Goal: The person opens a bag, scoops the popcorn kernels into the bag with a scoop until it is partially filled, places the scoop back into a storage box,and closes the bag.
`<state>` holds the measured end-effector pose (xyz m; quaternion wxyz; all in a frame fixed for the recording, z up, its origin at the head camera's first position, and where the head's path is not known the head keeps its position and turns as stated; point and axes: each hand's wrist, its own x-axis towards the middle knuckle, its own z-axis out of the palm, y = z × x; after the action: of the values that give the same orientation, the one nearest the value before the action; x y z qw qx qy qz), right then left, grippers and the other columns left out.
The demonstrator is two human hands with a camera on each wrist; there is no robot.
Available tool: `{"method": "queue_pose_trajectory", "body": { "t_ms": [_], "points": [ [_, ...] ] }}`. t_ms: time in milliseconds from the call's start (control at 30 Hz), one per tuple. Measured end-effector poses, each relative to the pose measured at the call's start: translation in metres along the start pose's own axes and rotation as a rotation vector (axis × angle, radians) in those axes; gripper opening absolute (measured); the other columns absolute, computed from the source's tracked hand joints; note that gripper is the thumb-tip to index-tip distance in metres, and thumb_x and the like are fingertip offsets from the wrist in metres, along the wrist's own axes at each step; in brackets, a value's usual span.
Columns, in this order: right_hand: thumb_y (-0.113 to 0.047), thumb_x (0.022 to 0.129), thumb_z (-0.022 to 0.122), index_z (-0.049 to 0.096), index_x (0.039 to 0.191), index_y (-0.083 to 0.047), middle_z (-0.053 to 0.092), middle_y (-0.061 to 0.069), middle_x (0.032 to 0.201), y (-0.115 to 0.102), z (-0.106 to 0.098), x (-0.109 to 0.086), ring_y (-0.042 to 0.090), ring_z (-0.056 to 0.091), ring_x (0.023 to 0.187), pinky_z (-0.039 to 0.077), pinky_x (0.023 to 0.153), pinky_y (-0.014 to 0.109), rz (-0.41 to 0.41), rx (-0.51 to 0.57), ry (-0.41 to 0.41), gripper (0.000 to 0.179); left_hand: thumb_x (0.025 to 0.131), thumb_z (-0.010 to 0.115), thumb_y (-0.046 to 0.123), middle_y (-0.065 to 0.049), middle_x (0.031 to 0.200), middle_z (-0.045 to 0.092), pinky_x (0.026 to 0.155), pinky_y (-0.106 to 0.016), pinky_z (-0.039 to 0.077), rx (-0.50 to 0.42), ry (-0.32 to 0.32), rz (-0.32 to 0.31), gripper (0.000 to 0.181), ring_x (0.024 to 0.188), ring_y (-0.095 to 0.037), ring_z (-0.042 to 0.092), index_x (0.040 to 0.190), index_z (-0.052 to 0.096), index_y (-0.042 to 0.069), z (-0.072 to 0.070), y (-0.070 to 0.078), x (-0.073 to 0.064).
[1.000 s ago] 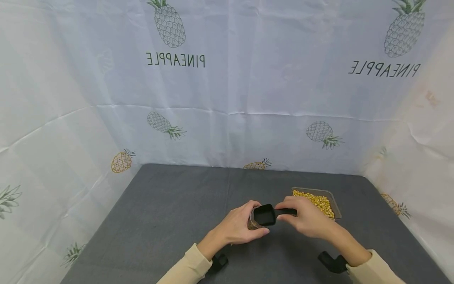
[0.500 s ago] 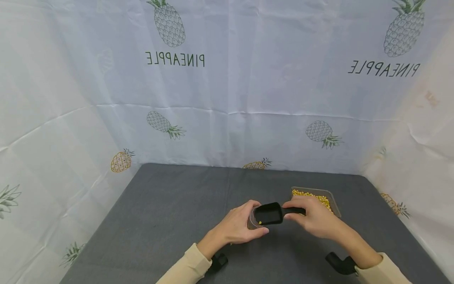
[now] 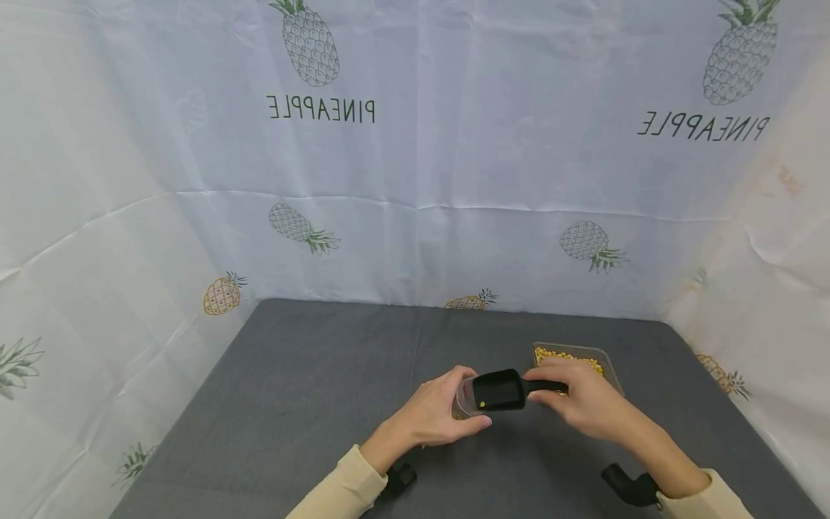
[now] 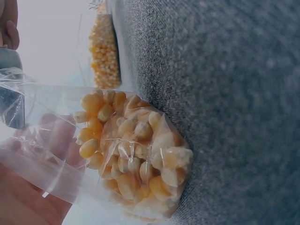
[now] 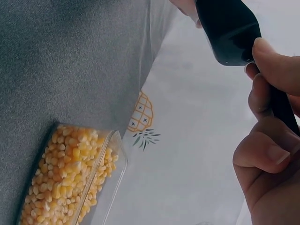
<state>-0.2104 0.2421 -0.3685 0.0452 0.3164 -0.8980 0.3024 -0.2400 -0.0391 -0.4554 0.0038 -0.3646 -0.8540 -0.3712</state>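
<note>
Kernel (image 3: 483,404) of corn, alone near the eight o'clock corner of the scoop (image 3: 502,390), could drop on the table (image 3: 324,389) if the scoop tips while its lip misses the opening of the clear bag (image 4: 131,159); soft bag walls, squeezed too hard, may fold. The scoop is at five o'clock from the head view's middle, long axis almost level: lip toward nine o'clock, handle toward three. Right hand (image 3: 580,400) pinches the handle; left hand (image 3: 431,411) curls round the bag.
</note>
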Motion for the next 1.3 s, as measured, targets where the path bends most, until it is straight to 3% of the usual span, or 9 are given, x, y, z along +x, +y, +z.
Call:
{"method": "queue_pose_trajectory", "body": {
  "t_ms": [267,500,667,900,1067,1300],
  "points": [
    [-0.012,0.086,0.081,0.076,0.111,-0.014,0.068,-0.007,0.098,0.003,0.0,-0.005,0.002,0.055,0.08,0.046,0.061,0.026,-0.059,-0.012,0.069,0.025,0.095,0.063,0.055,-0.002,0.112,0.062,0.065,-0.018,0.045,0.001,-0.006,0.01,0.066,0.07,0.003,0.051,0.142,0.047,0.011,0.0,0.0,0.0],
    [-0.01,0.085,0.081,0.076,0.111,-0.015,0.069,-0.01,0.099,0.004,0.001,-0.005,0.003,0.057,0.081,0.046,0.063,0.027,-0.039,-0.012,0.066,0.026,0.095,0.063,0.055,0.004,0.11,0.06,0.065,-0.018,0.046,0.01,-0.008,0.004,0.065,0.07,0.004,0.051,0.142,0.047,0.012,0.001,0.001,0.0],
    [-0.017,0.088,0.08,0.076,0.112,-0.015,0.07,-0.005,0.105,0.006,-0.001,-0.007,0.01,0.064,0.089,0.051,0.066,0.03,-0.026,-0.028,0.063,0.024,0.095,0.064,0.054,0.003,0.11,0.06,0.064,-0.018,0.045,0.009,-0.006,0.001,0.065,0.068,0.003,0.05,0.141,0.048,0.012,0.001,0.001,0.0],
    [-0.013,0.087,0.08,0.076,0.111,-0.016,0.071,-0.007,0.102,0.014,0.0,-0.014,0.003,0.061,0.085,0.05,0.064,0.028,-0.024,-0.02,0.105,0.025,0.094,0.065,0.053,0.005,0.108,0.058,0.063,-0.019,0.044,0.007,-0.001,0.004,0.065,0.067,0.004,0.051,0.141,0.049,0.011,0.001,0.002,-0.001],
    [-0.014,0.086,0.081,0.077,0.111,-0.018,0.072,-0.009,0.103,0.021,-0.002,-0.023,0.004,0.062,0.09,0.052,0.067,0.03,0.027,-0.044,0.135,0.025,0.095,0.065,0.053,0.005,0.108,0.058,0.064,-0.018,0.045,0.004,0.002,0.005,0.065,0.067,0.006,0.052,0.141,0.049,0.01,0.002,0.001,-0.001],
    [-0.018,0.087,0.081,0.077,0.114,-0.017,0.073,-0.001,0.11,0.029,-0.009,-0.031,0.014,0.067,0.096,0.055,0.071,0.033,0.092,-0.058,0.148,0.027,0.094,0.066,0.052,0.005,0.106,0.059,0.064,-0.018,0.044,0.018,0.015,0.015,0.065,0.068,0.005,0.051,0.14,0.05,0.009,0.002,0.002,0.0]
  ]
}}
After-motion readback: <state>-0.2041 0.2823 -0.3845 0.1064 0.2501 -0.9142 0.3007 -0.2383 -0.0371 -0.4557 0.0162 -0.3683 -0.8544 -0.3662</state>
